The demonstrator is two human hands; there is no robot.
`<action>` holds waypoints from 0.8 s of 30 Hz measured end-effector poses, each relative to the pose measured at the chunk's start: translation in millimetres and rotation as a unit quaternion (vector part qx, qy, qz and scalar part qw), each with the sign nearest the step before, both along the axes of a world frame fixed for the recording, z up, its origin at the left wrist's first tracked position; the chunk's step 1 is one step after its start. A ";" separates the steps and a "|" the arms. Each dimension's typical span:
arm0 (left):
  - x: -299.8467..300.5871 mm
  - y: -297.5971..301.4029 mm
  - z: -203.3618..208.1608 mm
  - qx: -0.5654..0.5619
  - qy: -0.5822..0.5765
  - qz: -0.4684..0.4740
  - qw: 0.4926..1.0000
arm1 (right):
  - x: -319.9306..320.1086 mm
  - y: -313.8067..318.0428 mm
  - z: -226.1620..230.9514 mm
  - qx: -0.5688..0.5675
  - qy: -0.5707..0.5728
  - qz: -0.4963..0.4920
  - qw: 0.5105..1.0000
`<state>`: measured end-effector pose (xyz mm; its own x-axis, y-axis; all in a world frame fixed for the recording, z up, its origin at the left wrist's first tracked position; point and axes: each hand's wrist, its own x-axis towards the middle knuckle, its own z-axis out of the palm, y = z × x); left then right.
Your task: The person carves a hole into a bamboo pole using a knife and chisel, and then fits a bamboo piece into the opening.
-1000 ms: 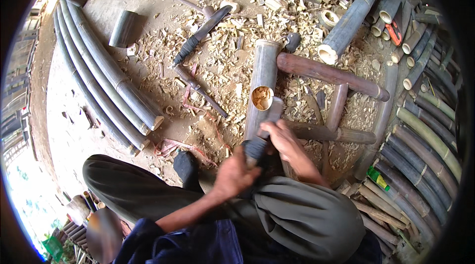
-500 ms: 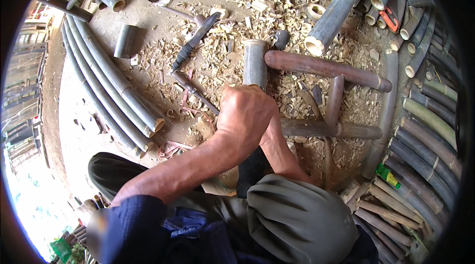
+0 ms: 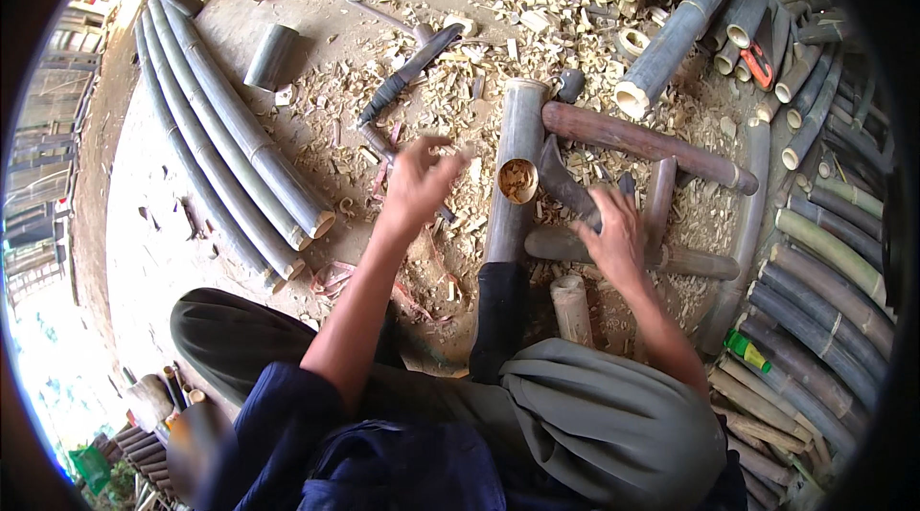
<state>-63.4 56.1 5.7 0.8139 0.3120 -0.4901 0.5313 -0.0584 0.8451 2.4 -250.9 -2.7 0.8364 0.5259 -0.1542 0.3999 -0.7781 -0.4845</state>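
Chips are littering ground; I'm holding left hand wide, nine o'clock of bamboo, right hand touching blade, grip unclear.

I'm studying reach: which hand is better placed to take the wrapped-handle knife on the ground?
Probably the left hand: it looks empty, close to the knife. The right hand is farther off, at a dark blade.

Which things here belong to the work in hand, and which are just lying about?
Likely in the work:
bamboo tube with a round hole
dark blade by the right hand

Seemingly lying about:
wrapped-handle knife
long bamboo poles at left
short bamboo piece
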 end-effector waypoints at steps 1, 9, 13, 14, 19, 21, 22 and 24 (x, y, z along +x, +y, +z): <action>13.9 1.3 -14.3 -0.067 -0.003 0.060 0.996 | 4.7 -2.9 -17.8 -0.042 -0.049 0.009 0.998; 67.3 -32.2 -89.1 0.007 0.074 -0.003 0.997 | 12.1 27.7 -37.3 -0.118 -0.254 0.076 0.957; 65.5 -42.6 -88.7 0.050 0.060 0.036 0.996 | 9.4 28.2 -38.3 -0.123 -0.277 0.077 0.950; 63.2 -41.8 -89.7 0.038 0.065 0.049 0.996 | 9.9 30.4 -35.9 -0.128 -0.276 0.083 0.949; 56.1 -43.7 -94.8 -0.021 0.058 0.103 0.993 | 21.7 32.2 -27.2 -0.151 -0.246 0.126 0.949; 52.7 -43.8 -101.2 -0.061 0.047 0.129 0.989 | 29.4 34.5 -24.1 -0.160 -0.242 0.153 0.945; 49.4 -44.2 -105.8 -0.083 0.032 0.143 0.986 | 33.8 37.0 -22.3 -0.151 -0.252 0.170 0.940; 43.4 -44.7 -112.5 -0.138 0.010 0.172 0.975 | 43.3 42.0 -20.2 -0.133 -0.273 0.204 0.931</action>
<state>-20.0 11.4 -106.8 0.6738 0.4188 -0.6088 0.4961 0.3543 0.7927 45.7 -208.9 -22.9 0.5675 0.8207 0.0654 0.8183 -0.5711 0.0657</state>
